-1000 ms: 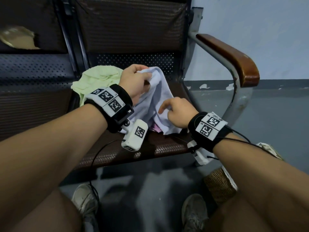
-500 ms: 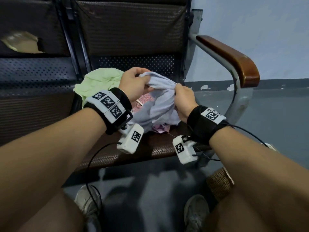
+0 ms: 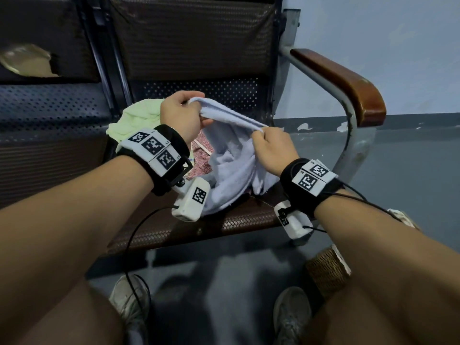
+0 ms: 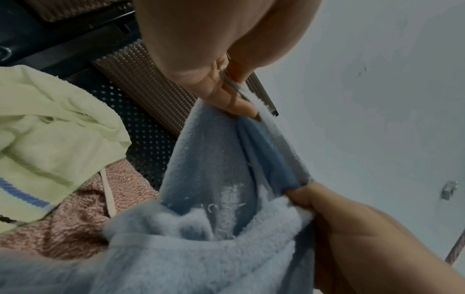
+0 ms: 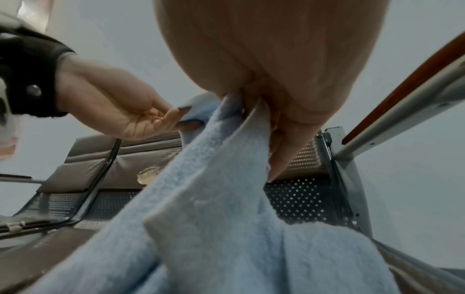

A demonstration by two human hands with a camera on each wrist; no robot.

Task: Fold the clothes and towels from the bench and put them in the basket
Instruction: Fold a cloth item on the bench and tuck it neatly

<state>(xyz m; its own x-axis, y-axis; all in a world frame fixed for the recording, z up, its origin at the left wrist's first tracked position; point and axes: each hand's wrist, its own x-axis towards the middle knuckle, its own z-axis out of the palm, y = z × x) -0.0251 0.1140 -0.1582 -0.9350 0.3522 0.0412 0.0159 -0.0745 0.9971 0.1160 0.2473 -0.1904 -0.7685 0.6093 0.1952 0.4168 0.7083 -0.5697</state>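
Note:
A pale blue towel (image 3: 234, 160) hangs above the bench seat (image 3: 249, 217), its top hem stretched between both hands. My left hand (image 3: 184, 113) pinches one end of the hem (image 4: 239, 93); my right hand (image 3: 268, 143) pinches the hem further along (image 5: 254, 107). The rest of the blue towel (image 4: 201, 238) sags down onto the seat. Under and beside it lie a pink towel (image 3: 201, 158) (image 4: 75, 222) and a light green towel (image 3: 134, 118) (image 4: 50, 129). A woven basket (image 3: 328, 270) stands on the floor under my right forearm, mostly hidden.
The bench has a dark padded backrest (image 3: 189, 41) and a wooden armrest (image 3: 348, 80) on a metal tube to the right. A grey wall and grey floor (image 3: 410, 170) lie beyond. My two shoes (image 3: 291, 317) are on the floor in front of the seat.
Both hands have lifted the blue towel off the seat and drawn apart, stretching its hem. The right hand moved from the towel's lower part up to the hem.

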